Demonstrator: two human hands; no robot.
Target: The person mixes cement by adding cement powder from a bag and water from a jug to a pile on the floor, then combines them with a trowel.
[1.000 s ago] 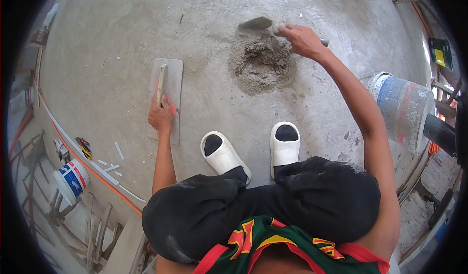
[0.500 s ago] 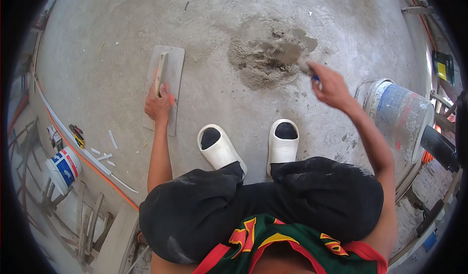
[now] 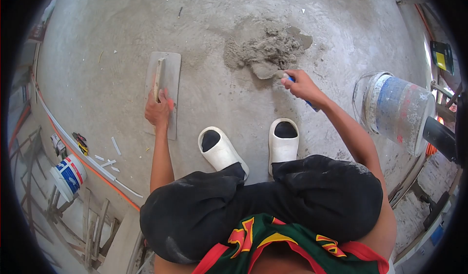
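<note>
A flat rectangular plastering float (image 3: 170, 71) lies on the concrete floor to the left. My left hand (image 3: 157, 109) is closed around its handle. My right hand (image 3: 303, 88) grips the blue handle of a trowel (image 3: 264, 70), whose blade rests at the near edge of a heap of wet mortar (image 3: 275, 47). Mortar hides part of the blade. The heap sits on the floor ahead of my feet, with a damp patch around it.
A mortar-stained bucket (image 3: 402, 108) lies tipped at the right. On the left are a small white bucket (image 3: 68, 174), pliers (image 3: 80, 145), white plastic strips (image 3: 116, 146) and an orange hose (image 3: 92, 164). My white slippers (image 3: 283, 147) stand between the tools.
The trowel has come down from above the heap to its near edge, and my right hand has moved left and slightly nearer. Mortar looks more piled up. My left hand stays on the float.
</note>
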